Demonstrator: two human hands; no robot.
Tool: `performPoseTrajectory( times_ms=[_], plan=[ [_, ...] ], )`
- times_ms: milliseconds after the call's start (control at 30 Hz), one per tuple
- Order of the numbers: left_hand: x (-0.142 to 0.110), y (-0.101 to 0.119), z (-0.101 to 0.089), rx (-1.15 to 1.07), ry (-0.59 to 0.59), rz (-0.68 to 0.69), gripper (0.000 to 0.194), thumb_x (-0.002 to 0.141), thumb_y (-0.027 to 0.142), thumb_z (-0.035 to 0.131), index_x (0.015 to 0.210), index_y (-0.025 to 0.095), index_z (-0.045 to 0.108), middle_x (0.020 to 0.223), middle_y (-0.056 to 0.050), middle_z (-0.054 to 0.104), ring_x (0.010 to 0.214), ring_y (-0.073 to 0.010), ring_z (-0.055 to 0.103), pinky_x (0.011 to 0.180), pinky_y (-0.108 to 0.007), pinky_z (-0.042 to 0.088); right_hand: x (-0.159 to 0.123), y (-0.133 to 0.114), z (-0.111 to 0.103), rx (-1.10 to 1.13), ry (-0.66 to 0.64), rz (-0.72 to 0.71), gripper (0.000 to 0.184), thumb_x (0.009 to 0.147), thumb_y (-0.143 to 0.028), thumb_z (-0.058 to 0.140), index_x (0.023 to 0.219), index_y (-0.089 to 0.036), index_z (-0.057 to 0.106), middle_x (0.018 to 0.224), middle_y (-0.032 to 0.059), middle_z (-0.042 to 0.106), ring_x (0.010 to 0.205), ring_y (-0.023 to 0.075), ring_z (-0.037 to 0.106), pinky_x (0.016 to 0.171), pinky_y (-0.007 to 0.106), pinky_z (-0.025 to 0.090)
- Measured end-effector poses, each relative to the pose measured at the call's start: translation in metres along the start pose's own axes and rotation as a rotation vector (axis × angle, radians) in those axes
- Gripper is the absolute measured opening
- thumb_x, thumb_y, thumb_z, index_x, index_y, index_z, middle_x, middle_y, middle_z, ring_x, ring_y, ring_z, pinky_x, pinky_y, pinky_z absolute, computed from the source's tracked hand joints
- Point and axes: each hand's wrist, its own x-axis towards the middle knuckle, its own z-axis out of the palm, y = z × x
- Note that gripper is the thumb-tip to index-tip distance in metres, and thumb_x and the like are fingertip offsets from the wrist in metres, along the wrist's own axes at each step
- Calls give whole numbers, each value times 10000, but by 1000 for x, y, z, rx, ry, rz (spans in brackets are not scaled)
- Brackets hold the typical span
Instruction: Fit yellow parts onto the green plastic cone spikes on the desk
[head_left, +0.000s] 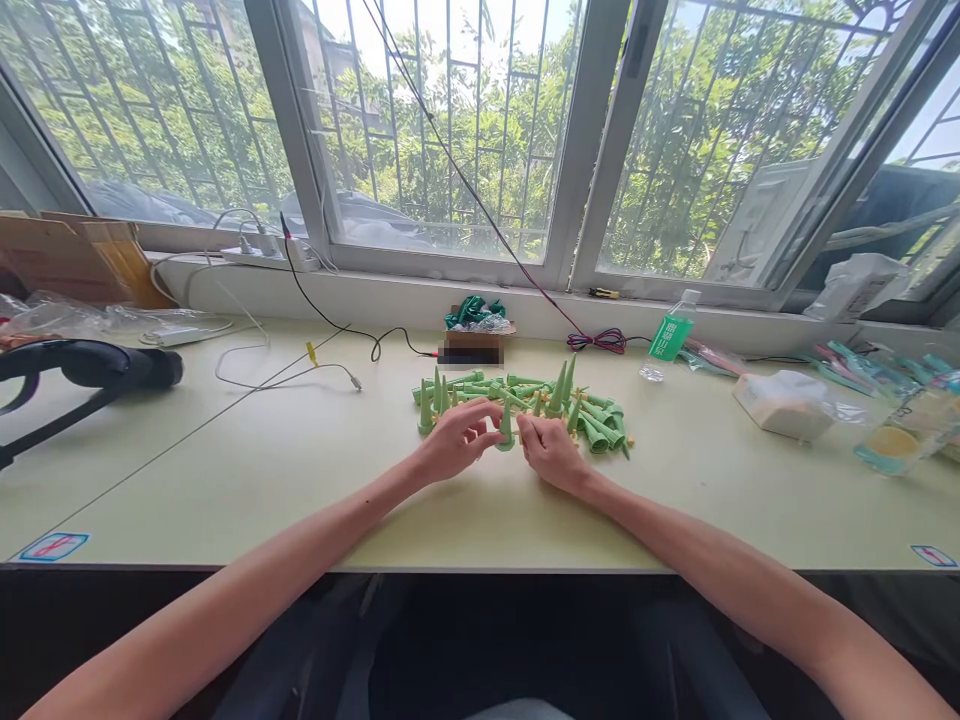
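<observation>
Left hand [459, 440] pinched upright green cone [506, 425] between thumb and fingers, above table [465, 520]. Right hand [553, 452] pressed thumb and fingers together just beside it; anything pinched there too small to tell. Green cone pile [604, 425] lay behind hands. Small box [471, 350] held crumpled green material [474, 312] and clear plastic [489, 324]. Capped bottle [670, 338] stood right.

The person's two hands, left hand [459, 440] and right hand [555, 455], are bare, with slim fingers. The left forearm [300, 550] and the right forearm [712, 568] are also bare, and one small dark spot [367, 500] is on the left one. Low in the middle, the lap area [480, 640] looks black, with one greyish patch [525, 709]; its garment is too dark to tell.
</observation>
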Motion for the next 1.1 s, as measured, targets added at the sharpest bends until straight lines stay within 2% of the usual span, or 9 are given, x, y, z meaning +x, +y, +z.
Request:
performPoseTrajectory(
  times_ms=[167,267,367,467,567,667,767,900,1100],
  plan=[
    [-1,-9,1,185,13,205,154,939,303,537,935,171,616,920,-46,561,631,-64,528,530,-174,449,0,-3,1,72,-26,80,571,979,-535,303,508,-215,345,413,-21,400,410,101,376,464,251,323],
    [0,-9,2,219,39,215,131,943,286,528,952,178,603,904,-41,552,622,-63,519,530,-174,449,1,-5,2,146,-15,139,568,968,-558,318,512,-220,340,397,-24,393,388,101,382,435,246,321],
    [2,-6,5,198,96,122,122,925,301,550,941,181,559,905,-30,550,595,-57,519,495,-167,441,3,-7,2,234,8,182,540,958,-575,349,552,-220,365,408,-36,397,371,99,395,413,237,323],
    [3,-4,7,138,140,-17,205,888,364,593,920,180,508,897,-18,569,541,-49,518,447,-163,433,3,-10,1,253,19,174,518,961,-572,365,591,-212,404,445,-40,425,372,91,406,414,227,334],
    [3,-3,7,51,125,-148,316,903,468,541,818,165,509,764,3,560,474,-53,513,402,-166,424,3,-13,-2,219,30,151,501,972,-556,364,625,-203,443,469,-38,461,379,85,425,431,217,350],
    [5,-3,7,-100,56,-297,522,928,586,411,691,138,537,624,-4,536,413,-70,514,344,-172,389,2,-15,-5,174,30,130,482,984,-537,352,654,-200,454,493,-37,498,377,78,443,441,209,358],
    [6,-1,6,-259,-50,-416,627,908,653,381,660,113,580,621,-36,571,406,-83,528,337,-187,405,0,-18,-6,133,6,102,470,993,-517,349,670,-196,464,543,-33,542,369,69,464,445,206,367],
    [6,1,3,-400,-125,-450,592,873,657,465,727,104,619,675,-40,595,432,-88,544,351,-193,413,-1,-18,-6,131,-31,81,460,1002,-502,336,684,-197,467,562,-39,557,367,70,493,453,205,382],
    [4,0,-2,-521,-230,-504,567,859,646,506,772,101,636,761,-62,624,492,-75,542,380,-170,402,-3,-14,-6,142,-59,71,460,1008,-496,311,677,-203,440,527,-49,517,355,72,467,447,210,374]
  ],
)
